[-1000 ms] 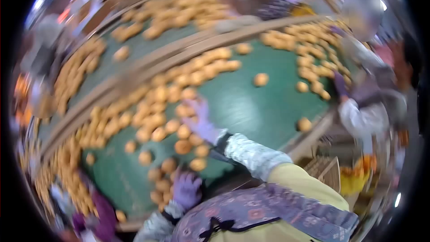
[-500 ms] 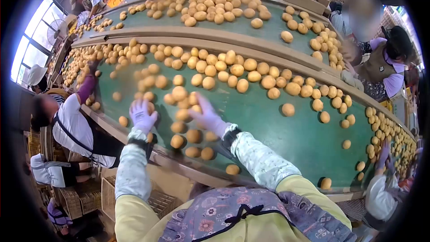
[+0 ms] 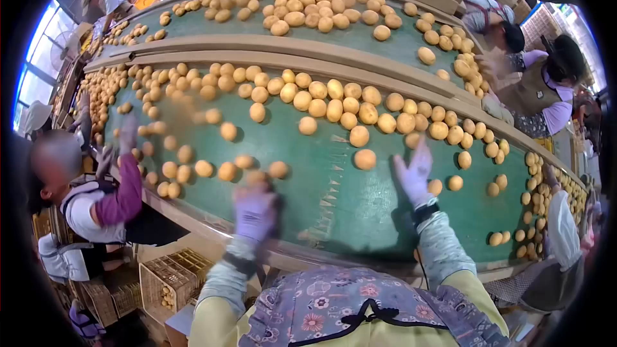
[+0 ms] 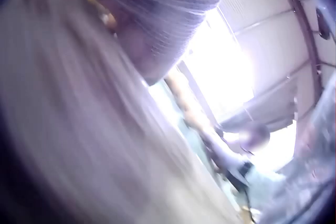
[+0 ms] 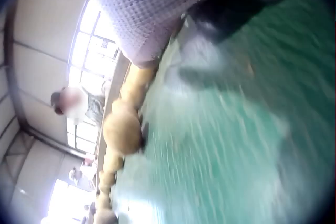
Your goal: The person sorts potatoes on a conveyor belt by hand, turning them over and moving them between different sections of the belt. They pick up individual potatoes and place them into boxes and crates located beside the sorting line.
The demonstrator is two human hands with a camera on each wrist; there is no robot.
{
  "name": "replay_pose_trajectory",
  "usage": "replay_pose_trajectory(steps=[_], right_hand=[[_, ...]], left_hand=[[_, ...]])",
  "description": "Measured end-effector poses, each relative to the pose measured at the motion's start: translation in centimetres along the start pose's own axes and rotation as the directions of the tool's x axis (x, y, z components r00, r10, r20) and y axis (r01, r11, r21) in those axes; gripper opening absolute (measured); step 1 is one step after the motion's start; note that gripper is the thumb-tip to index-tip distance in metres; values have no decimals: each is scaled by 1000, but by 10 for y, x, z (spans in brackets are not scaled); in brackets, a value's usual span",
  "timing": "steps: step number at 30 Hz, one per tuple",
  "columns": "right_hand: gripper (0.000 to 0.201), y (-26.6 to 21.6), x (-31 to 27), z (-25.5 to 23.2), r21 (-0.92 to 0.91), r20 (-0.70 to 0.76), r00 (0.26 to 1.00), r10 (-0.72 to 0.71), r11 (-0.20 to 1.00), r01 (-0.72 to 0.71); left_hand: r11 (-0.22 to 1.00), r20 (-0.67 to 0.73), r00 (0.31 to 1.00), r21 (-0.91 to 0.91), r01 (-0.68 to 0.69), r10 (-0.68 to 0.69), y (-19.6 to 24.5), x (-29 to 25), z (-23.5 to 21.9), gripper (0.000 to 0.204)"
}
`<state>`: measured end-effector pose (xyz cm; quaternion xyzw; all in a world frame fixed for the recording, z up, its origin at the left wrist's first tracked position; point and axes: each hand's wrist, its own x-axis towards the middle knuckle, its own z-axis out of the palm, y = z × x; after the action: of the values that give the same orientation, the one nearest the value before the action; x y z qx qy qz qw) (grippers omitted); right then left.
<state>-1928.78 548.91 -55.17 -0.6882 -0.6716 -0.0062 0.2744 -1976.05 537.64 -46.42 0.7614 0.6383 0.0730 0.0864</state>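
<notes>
Round yellow-brown produce (image 3: 365, 159) lies in rows and loose groups on a green surface (image 3: 360, 205). In the head view my gloved left hand (image 3: 254, 215), blurred, is low over the near side, its fingertips at a piece (image 3: 255, 178); whether it grips is unclear. My gloved right hand (image 3: 416, 170) has its fingers spread, fingertips beside a piece (image 3: 412, 140) near the far row. In the left wrist view the knitted glove (image 4: 157, 14) fills the top. The right wrist view shows the other glove (image 5: 152, 14) above the green surface, with a row of produce (image 5: 122, 132) beyond.
A wooden divider (image 3: 270, 48) runs along the far side, with a second produce-covered surface (image 3: 225, 26) behind it. A person in a purple sleeve (image 3: 121, 196) reaches in at the left. Others stand behind and at the right. Wicker crates (image 3: 173, 283) stand below the near edge.
My right hand has moved right, away from the loose group, towards the far row. My left hand has shifted right and nearer my body. Loose pieces once between my hands now lie further left, spread out.
</notes>
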Motion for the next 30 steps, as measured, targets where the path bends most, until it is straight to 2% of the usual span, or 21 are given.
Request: replay_pose_trajectory(steps=[1,2,3,5,7,9,10,11,13,15,16,17,18,19,21,22,24,25,27,29,30], right_hand=[[93,-32,-15,-3,-26,13,1000,-10,1000,10],[94,-60,-31,-2,-17,75,992,-98,995,100],[94,-88,-45,1,-3,136,973,-184,982,187],[79,-150,-63,16,396,295,901,-319,899,188],[54,-200,-39,12,712,385,684,-619,671,207],[33,-236,32,11,431,402,649,-645,759,488],[35,-236,59,24,363,189,769,-611,771,524],[36,-230,85,40,291,-43,832,-554,789,540],[52,-202,130,80,-69,85,906,-415,904,421],[72,-198,122,98,-169,-14,942,-336,929,329],[84,-209,98,93,27,32,945,-326,945,325],[87,-230,79,82,26,187,954,-234,972,233],[87,-239,51,88,-72,253,933,-254,957,280],[82,-251,33,81,-3,231,866,-443,890,456],[78,-280,36,70,365,367,725,-583,807,465],[78,-287,46,80,368,376,721,-582,808,460],[73,-303,94,103,399,107,835,-539,793,461],[75,-307,115,114,285,69,881,-469,855,433],[85,-308,127,172,-48,94,960,-265,962,270],[92,-353,113,178,-54,356,907,-225,964,260],[91,-359,93,203,135,194,912,-361,931,340]], left_hand=[[999,-287,958,-33,-15,5,-38,-11,3,38],[989,-350,936,116,93,-47,-72,-22,14,57],[980,-324,936,94,177,-138,-88,-31,9,64],[992,-412,906,29,120,-97,-99,-48,9,66],[996,-323,943,-68,64,-82,-80,-66,6,64],[995,-311,950,-102,-13,-19,-77,-82,28,65],[992,-277,961,-123,-18,-16,-79,-83,28,64],[989,-244,970,-143,-23,-13,-83,-84,26,64],[984,-278,959,-178,8,-58,-97,-82,20,61],[975,-318,942,-219,41,-111,-109,-82,16,59],[977,-316,945,-211,18,-86,-117,-80,14,59],[979,-314,947,-205,-1,-65,-124,-77,13,59],[979,-318,946,-204,-8,-58,-132,-75,11,59],[978,-320,945,-207,3,-71,-139,-73,10,59],[971,-292,953,-238,4,-76,-152,-72,7,60],[970,-283,956,-243,11,-82,-158,-72,5,60],[967,-275,958,-254,6,-78,-170,-70,-2,60],[968,-275,959,-253,4,-76,-177,-70,-4,60],[964,-257,961,-265,32,-103,-193,-70,-5,60],[961,-279,955,-276,18,-98,-209,-70,-7,60],[959,-272,957,-282,19,-99,-217,-70,-5,60]])
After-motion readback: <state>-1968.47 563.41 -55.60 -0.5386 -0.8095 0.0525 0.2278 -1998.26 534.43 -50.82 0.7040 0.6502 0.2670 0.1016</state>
